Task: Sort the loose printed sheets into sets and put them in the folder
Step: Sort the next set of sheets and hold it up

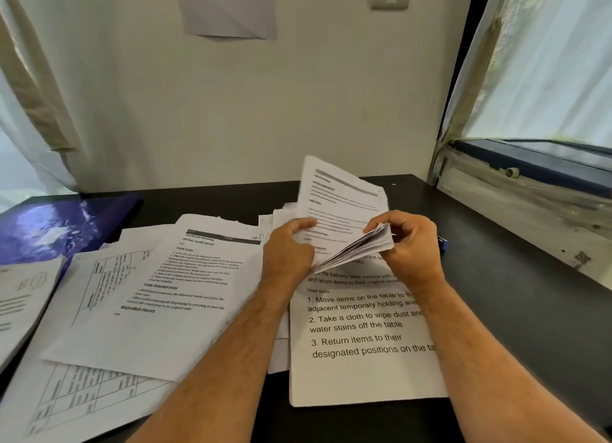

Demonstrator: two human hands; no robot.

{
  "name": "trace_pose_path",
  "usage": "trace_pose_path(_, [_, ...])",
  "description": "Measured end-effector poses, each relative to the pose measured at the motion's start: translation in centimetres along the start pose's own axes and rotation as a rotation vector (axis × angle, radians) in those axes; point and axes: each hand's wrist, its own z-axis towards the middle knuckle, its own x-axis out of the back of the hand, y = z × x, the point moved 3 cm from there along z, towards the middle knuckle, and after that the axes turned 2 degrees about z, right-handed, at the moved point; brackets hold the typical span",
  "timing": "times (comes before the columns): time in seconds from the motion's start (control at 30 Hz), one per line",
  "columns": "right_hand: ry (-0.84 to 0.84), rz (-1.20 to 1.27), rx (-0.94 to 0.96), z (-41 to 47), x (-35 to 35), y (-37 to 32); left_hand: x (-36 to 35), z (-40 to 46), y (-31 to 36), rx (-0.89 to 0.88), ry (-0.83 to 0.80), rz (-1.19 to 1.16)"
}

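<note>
Both hands hold a small stack of printed sheets (344,207) lifted above the black table (496,277). My left hand (288,247) grips the stack's left edge, thumb on the front page. My right hand (410,240) pinches the fanned lower right corner of the stack. Under my hands lies a pile with large numbered text (361,340). Left of it, loose sheets (185,290) with small print and tables are spread overlapping. A shiny blue folder (63,224) lies closed at the table's far left.
Another stack of papers (20,306) sits at the left edge, partly over the folder. A small blue object (443,243) peeks out behind my right hand. A window sill (530,190) runs along the right; a wall with a taped sheet (228,8) stands behind.
</note>
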Motion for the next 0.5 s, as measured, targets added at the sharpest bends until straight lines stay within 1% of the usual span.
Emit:
trace_pose_path(0.2, [0.04, -0.022, 0.031, -0.2, 0.01, -0.04, 0.44, -0.19, -0.23, 0.023, 0.002, -0.064])
trace_pose_path(0.3, [0.025, -0.027, 0.042, -0.22, -0.03, -0.29, 0.37, -0.22, -0.18, 0.029, 0.002, -0.068])
trace_pose_path(0.5, [0.01, -0.049, 0.027, -0.09, -0.22, 0.05, 0.53, -0.2, -0.3, 0.02, 0.055, -0.056])
